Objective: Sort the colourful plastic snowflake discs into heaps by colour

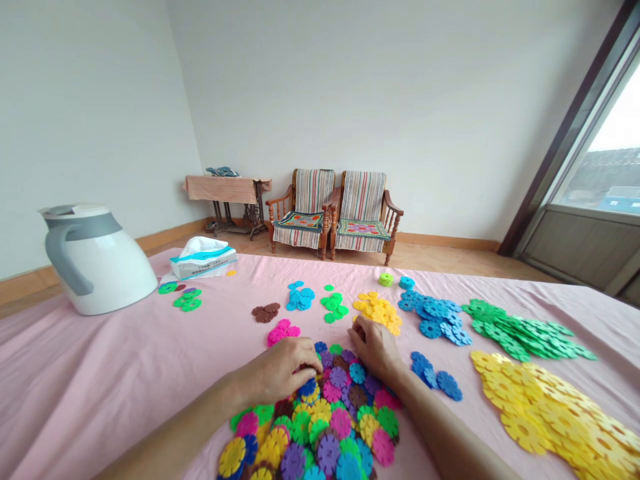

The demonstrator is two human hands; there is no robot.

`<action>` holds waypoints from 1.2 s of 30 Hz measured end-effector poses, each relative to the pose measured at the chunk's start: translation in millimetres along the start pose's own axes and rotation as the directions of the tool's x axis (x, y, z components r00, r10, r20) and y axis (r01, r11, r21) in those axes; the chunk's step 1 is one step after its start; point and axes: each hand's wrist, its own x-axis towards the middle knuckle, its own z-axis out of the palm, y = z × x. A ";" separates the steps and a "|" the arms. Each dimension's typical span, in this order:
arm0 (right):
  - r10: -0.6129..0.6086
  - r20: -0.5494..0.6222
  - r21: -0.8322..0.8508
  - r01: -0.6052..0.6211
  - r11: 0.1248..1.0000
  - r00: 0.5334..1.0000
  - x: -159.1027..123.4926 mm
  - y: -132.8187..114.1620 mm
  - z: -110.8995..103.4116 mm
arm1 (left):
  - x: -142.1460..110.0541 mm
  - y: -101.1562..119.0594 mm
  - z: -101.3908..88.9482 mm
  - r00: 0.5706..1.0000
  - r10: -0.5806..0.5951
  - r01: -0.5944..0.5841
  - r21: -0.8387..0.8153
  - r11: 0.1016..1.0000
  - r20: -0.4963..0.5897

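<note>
My left hand rests curled on the upper left edge of a heap of mixed-colour plastic snowflake discs, its fingertips among the discs. My right hand lies curled at the heap's top edge, just below a small pile of yellow discs. Whether either hand grips a disc is hidden by the fingers. Sorted piles surround the heap: pink discs near my left hand, and blue discs right of my right hand. Farther right lie large piles of yellow discs and green discs.
Smaller disc piles lie across a pink cloth. A white-and-grey kettle lies tilted at the far left, next to a tissue box. Beyond the cloth's edge stand wooden armchairs and a covered treadle table. A window is at right.
</note>
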 end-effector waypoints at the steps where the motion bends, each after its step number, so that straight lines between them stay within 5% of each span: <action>1: 0.000 0.000 0.000 0.000 1.000 1.000 -0.2 0.0 -0.2 | 0.7 -1.4 0.3 1.000 -0.011 0.011 -0.001 1.000 -0.027; 6: 0.007 0.020 0.008 -0.007 1.000 1.000 -0.2 -0.1 -1.0 | 3.9 -29.1 -1.4 0.936 -0.196 0.184 -0.068 0.981 -0.293; 13: 0.012 0.034 0.002 -0.012 1.000 0.999 0.5 -0.6 -1.2 | -7.6 -96.2 -16.7 0.642 -0.521 0.481 -0.234 0.845 -0.563; 17: 0.009 0.036 -0.004 -0.009 1.000 0.999 0.6 -1.6 -2.3 | -13.3 -105.5 -25.5 0.512 -0.484 0.578 -0.133 0.805 -0.709; 20: 0.013 0.039 -0.010 -0.012 1.000 0.999 0.6 -1.7 -2.6 | -10.8 -97.6 -23.9 0.562 -0.445 0.527 -0.113 0.843 -0.697; 26: 0.003 0.040 -0.012 -0.003 1.000 0.999 0.7 -1.7 -2.0 | 2.9 -54.2 -7.2 0.830 -0.231 0.237 -0.054 0.970 -0.509; 29: -0.002 0.032 -0.014 0.003 1.000 0.999 0.6 -1.7 -1.2 | 9.6 -24.8 2.2 0.919 -0.108 0.097 -0.047 0.994 -0.378; 32: -0.010 0.028 -0.013 0.010 1.000 1.000 0.3 -1.4 -0.5 | 16.6 -1.2 13.1 0.973 -0.002 0.003 0.006 1.000 -0.231; 36: -0.016 0.021 -0.022 0.016 1.000 1.000 0.3 -2.0 -0.7 | 25.8 11.0 26.8 0.988 0.044 -0.030 0.096 0.995 -0.148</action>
